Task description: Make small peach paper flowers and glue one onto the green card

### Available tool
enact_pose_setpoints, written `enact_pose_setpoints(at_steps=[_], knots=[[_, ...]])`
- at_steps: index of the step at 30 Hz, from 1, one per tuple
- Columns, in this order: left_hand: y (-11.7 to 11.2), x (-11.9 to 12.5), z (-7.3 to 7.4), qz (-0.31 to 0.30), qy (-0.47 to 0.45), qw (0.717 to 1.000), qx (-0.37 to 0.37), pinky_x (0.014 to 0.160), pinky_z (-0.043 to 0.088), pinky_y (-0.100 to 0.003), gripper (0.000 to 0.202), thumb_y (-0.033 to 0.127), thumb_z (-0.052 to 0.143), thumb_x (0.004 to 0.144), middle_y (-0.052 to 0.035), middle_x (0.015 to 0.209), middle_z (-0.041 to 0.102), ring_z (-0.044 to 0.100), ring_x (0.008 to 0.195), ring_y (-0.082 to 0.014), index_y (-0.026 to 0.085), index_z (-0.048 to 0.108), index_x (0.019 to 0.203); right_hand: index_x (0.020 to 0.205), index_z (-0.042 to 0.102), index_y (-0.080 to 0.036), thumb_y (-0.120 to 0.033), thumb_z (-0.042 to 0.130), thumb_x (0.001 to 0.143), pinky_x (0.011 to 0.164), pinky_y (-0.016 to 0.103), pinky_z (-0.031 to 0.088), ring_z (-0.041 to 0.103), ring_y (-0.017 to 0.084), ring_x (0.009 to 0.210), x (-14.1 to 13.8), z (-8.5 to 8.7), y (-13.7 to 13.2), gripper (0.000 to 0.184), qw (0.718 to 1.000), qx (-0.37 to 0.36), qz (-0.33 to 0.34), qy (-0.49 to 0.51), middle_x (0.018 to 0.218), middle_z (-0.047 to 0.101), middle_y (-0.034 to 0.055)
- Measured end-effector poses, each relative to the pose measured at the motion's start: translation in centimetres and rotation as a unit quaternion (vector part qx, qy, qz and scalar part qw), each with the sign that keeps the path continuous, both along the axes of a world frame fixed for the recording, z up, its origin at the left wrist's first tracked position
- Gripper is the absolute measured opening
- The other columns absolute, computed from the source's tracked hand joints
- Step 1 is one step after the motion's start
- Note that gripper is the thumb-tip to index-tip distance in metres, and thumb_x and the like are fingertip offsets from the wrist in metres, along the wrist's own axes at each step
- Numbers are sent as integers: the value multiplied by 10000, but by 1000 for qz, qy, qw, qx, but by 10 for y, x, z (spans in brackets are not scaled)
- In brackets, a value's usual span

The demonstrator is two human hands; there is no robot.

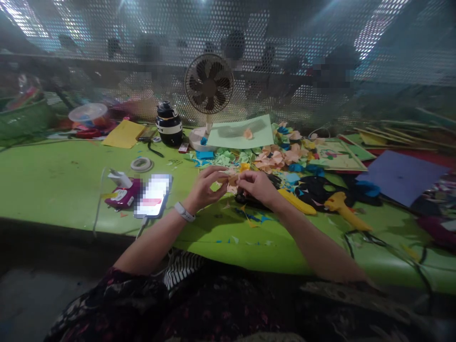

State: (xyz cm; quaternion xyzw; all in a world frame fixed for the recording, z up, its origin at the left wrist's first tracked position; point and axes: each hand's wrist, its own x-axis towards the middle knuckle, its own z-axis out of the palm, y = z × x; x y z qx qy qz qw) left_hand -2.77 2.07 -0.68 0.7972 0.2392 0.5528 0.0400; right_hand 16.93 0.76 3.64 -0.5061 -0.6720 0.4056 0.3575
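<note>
Between my two hands, above the front of the green table, is a small peach paper flower (232,180). My left hand (209,187) pinches its left side with thumb and fingers. On the other side, my right hand (257,186) has its fingertips closed on the flower's edge. Just behind lie peach paper flowers (276,158) in a heap with green and blue ones. A light green paper sheet (238,133) with one peach flower on it rests further back. Colored paper scraps (251,218) are strewn below my hands.
A yellow glue gun (347,211) with a cord lies at right, near purple paper (402,175). A small fan (209,85) and a black bottle (169,124) stand behind. A lit phone (154,195), a tape roll (141,164) and a purple pouch (124,195) are at left.
</note>
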Motion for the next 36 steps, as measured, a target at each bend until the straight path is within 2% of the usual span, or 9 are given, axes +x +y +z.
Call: enact_pose_setpoints(at_steps=[6,10,13,16,21,26,31,33,36], knots=[[-3,-1,3,-14,3,1000,-19,949,562,-424,355,162,645,850,-118,1154,679,654,1097,-231,205,618,1201,708,631,-184,-380,635,704,492,253,410,490,101,453,2,2,3,196,1000,-10,-18,16,616,652,2],[-3,-3,3,-4,-10,1000,-25,999,529,-456,478,168,649,840,-119,1231,648,618,1166,-247,216,552,1306,745,637,-187,-397,637,725,515,263,437,512,105,473,7,-1,8,210,998,32,-44,15,673,670,3],[2,-4,-1,31,-34,998,-37,1010,519,-466,478,166,637,850,-117,1250,641,606,1177,-247,214,535,1315,807,674,-182,-414,632,745,568,281,473,560,126,537,12,-7,13,244,995,85,-47,2,743,702,25],[8,-4,-7,56,-57,993,-83,1014,515,-467,435,208,639,873,-117,1259,636,610,1174,-247,217,547,1299,840,706,-178,-409,623,764,617,298,500,601,153,609,17,-12,19,257,990,130,-49,-12,774,724,43],[20,-5,-20,76,-86,982,-153,981,532,-453,387,229,617,896,-130,1271,629,619,1167,-241,208,559,1279,852,718,-184,-389,628,782,603,312,534,634,173,611,22,-12,24,235,986,156,-59,-3,756,730,40],[26,-6,-29,74,-56,983,-160,976,526,-468,356,224,638,863,-115,1219,652,607,1168,-255,215,594,1216,925,732,-189,-418,630,839,650,317,554,658,174,678,27,6,15,265,959,267,-95,17,806,733,44],[23,-6,-28,64,-28,985,-160,992,522,-483,340,230,619,866,-120,1213,659,596,1179,-265,208,599,1205,923,708,-216,-442,659,875,592,291,542,634,141,626,55,40,7,237,925,349,-144,38,783,697,11],[22,-5,-26,67,-19,982,-175,980,533,-480,344,232,611,868,-125,1229,651,587,1197,-271,203,597,1211,899,685,-222,-452,679,873,553,275,518,610,127,590,72,54,4,232,901,392,-183,35,739,666,-5],[22,-4,-25,82,-9,981,-175,982,536,-475,320,234,612,859,-124,1206,661,593,1188,-270,189,615,1176,895,638,-215,-449,699,869,495,258,475,572,108,529,94,69,-3,243,839,473,-259,69,735,657,-11]])
